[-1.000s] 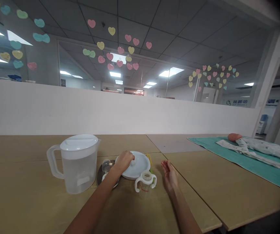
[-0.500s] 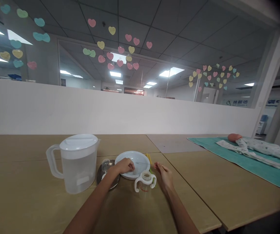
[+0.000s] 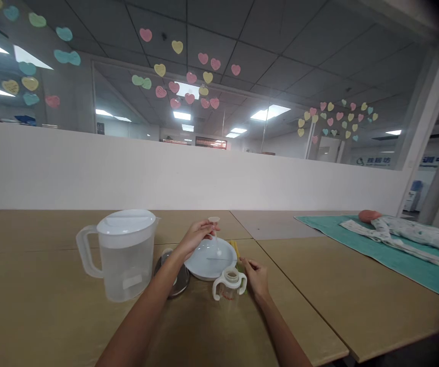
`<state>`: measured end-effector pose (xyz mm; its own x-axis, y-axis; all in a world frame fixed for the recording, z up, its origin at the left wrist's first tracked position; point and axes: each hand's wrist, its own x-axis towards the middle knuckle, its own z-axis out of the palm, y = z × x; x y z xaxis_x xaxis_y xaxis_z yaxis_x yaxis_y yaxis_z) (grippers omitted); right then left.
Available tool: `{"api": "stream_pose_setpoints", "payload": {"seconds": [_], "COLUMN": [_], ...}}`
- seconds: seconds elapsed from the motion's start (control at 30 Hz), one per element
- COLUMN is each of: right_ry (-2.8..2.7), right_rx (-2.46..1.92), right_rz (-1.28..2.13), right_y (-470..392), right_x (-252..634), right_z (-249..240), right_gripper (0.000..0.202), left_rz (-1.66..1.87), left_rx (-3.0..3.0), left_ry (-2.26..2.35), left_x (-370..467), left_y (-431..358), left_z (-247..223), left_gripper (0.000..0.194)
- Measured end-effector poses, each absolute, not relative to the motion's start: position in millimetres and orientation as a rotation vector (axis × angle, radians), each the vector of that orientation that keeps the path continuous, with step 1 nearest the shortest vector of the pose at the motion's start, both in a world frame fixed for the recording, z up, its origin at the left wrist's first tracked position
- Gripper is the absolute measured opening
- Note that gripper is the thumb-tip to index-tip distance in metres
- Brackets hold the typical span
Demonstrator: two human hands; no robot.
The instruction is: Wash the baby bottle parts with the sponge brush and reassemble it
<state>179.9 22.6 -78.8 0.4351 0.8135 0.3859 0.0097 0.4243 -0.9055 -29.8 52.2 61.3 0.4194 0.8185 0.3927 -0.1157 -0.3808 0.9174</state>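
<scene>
My left hand (image 3: 198,235) is closed on a white straw piece (image 3: 214,219) with a round flat top. Its tube hangs down over the white bowl (image 3: 200,270) and ends in a small weight. My right hand (image 3: 255,275) pinches a thin wire-like stick (image 3: 217,259), perhaps a straw brush, which reaches left across the bowl. In front of the bowl stands a clear baby cup (image 3: 230,285) with two white handles and an uncapped mouth. A yellow and green item (image 3: 235,248) lies just right of the bowl, partly hidden by the cup.
A lidded water pitcher (image 3: 128,265) stands at left. Partly under my left forearm is a round metal tray (image 3: 181,283) with small parts. At far right a teal mat (image 3: 319,227) holds a doll (image 3: 410,229) in patterned cloth. A low wall with windows runs behind the table.
My left hand has risen from inside the bowl, lifting the straw piece into view. My right hand has stayed nearly in place, with the thin stick still in the fingers.
</scene>
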Motion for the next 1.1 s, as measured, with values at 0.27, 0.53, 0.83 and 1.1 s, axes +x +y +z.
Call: {"api": "stream_pose_setpoints", "payload": {"seconds": [0.27, 0.53, 0.83, 1.1], "right_ry": [-0.968, -0.990, -1.071, -1.150], "right_rx": [-1.075, -1.091, -1.064, -1.109], "right_rz": [0.580, 0.578, 0.620, 0.557], "right_y": [20.3, 20.5, 23.9, 17.1], "right_x": [183.7, 182.6, 184.3, 179.9], "right_z": [-78.6, -79.7, -87.0, -80.9], "right_gripper": [0.044, 0.044, 0.044, 0.046], "left_rz": [1.058, 0.906, 0.563, 0.327], "left_rx": [1.684, 1.826, 2.340, 2.579], "left_ry": [0.512, 0.487, 0.554, 1.443], "left_x": [-10.2, 0.8, -11.7, -40.5], "left_y": [16.8, 12.7, 14.5, 13.9], "left_z": [75.9, 65.5, 62.1, 79.2], "left_gripper": [0.039, 0.032, 0.017, 0.030]}}
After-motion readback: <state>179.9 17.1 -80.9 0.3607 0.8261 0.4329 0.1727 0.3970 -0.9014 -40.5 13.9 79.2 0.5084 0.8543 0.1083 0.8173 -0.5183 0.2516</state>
